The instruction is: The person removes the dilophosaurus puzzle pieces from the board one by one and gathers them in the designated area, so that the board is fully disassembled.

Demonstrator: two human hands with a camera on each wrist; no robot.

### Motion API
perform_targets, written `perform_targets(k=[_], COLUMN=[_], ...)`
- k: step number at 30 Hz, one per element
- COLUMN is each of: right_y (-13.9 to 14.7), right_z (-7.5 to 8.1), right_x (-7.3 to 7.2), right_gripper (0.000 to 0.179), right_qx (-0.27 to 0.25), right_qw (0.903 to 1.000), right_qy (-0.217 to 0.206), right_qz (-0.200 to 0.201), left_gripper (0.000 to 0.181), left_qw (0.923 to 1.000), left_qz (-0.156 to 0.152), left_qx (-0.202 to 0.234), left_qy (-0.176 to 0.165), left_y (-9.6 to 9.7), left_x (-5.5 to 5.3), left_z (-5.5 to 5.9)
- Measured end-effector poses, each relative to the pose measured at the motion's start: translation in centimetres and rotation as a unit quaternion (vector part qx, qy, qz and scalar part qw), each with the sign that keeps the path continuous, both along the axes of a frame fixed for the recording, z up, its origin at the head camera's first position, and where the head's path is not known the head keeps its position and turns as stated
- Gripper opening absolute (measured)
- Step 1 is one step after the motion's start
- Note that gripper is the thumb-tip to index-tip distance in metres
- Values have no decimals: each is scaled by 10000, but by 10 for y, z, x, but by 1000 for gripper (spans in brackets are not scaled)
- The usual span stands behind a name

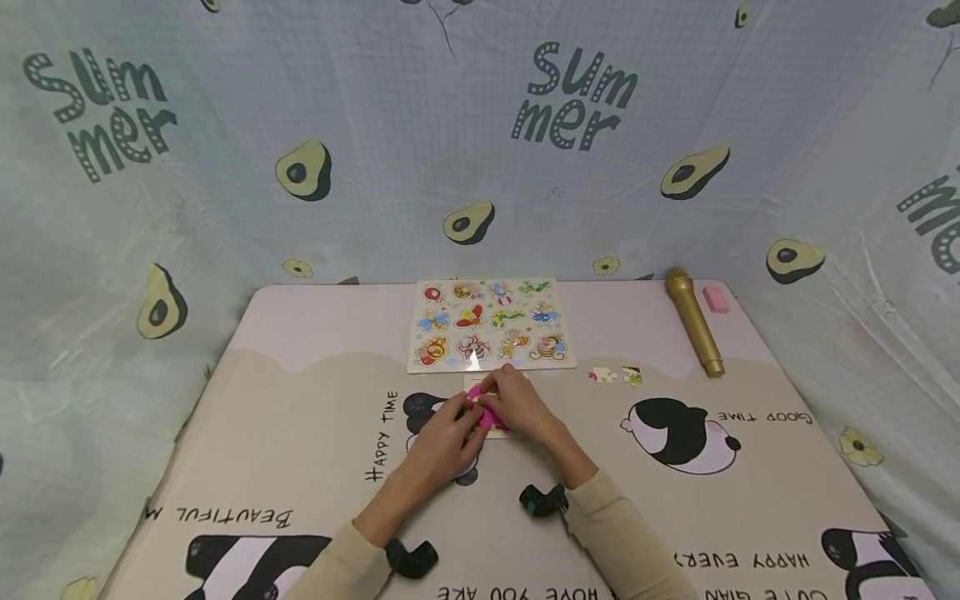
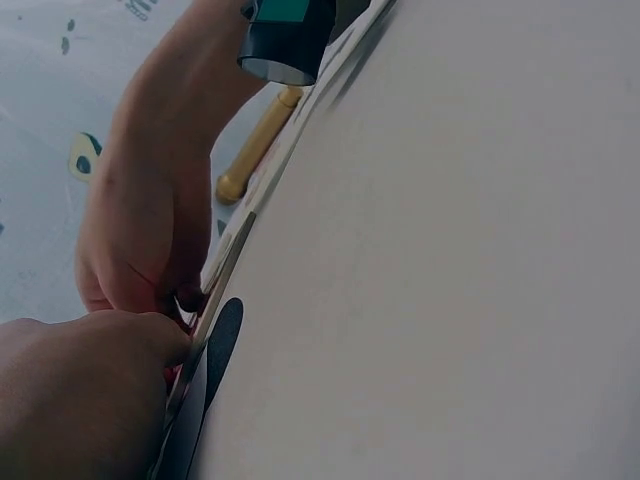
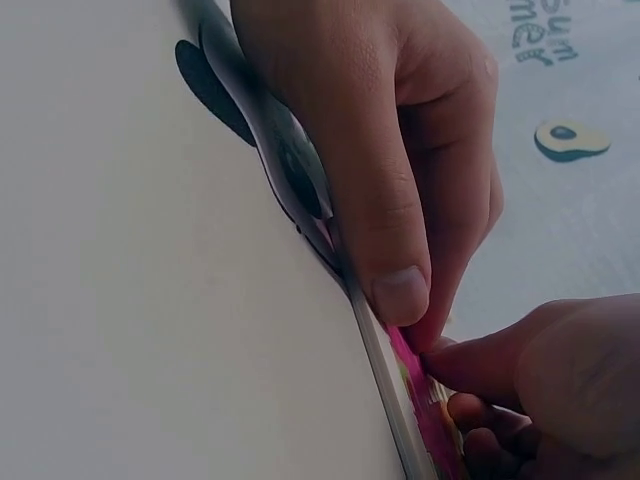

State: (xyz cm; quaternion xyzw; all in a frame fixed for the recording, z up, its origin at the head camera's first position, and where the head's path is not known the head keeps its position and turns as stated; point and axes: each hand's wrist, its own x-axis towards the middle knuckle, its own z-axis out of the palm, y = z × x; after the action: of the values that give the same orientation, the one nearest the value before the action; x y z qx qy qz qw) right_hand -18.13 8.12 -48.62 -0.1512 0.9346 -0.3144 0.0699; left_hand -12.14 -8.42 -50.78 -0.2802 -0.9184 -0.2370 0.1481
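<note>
A small flat board (image 1: 497, 433) with a pale rim lies on the table, mostly covered by my hands. Bright pink material (image 1: 487, 417) shows on it between my fingers; its exact kind is hidden. My left hand (image 1: 447, 440) reaches in from the near left, its thumb and fingertips pinching at the pink. From the right, my right hand (image 1: 517, 406) bends over the far part of the pink, thumb and finger together on it. In the right wrist view the pink strip (image 3: 425, 410) runs along the board's top, with both hands' fingertips meeting there.
Behind the hands lies a picture board (image 1: 491, 325) with insect figures. Two small picture pieces, one white (image 1: 602, 376) and one green (image 1: 632, 376), lie to the right. Farther right are a gold microphone-shaped object (image 1: 694, 323) and a pink block (image 1: 716, 299).
</note>
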Motion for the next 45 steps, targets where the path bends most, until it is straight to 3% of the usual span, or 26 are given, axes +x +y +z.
perform_targets(k=[9,17,26,32,45], right_y=[-2,-2,-3,-5,-1], right_z=[4,4,3,3,3], right_x=[3,4,5,5,5], right_gripper=[19,13,16,15,16], right_qx=[17,23,-333,-859,-1411], right_qw=[9994,9993,9986,9950,9856], right_qy=[-1,149,155,179,128], right_qz=[-354,-354,-382,-470,-925], left_gripper=[33,33,32,30,33], left_qw=[9999,9999,9997,9997,9999], left_qz=[39,-10,-32,-53,-25], left_qx=[-76,-25,-3,9,-59], left_qy=[-129,114,226,230,128], left_y=[-1,-1,0,0,-2], left_x=[0,0,-1,-1,0], left_z=[1,0,-1,0,-1])
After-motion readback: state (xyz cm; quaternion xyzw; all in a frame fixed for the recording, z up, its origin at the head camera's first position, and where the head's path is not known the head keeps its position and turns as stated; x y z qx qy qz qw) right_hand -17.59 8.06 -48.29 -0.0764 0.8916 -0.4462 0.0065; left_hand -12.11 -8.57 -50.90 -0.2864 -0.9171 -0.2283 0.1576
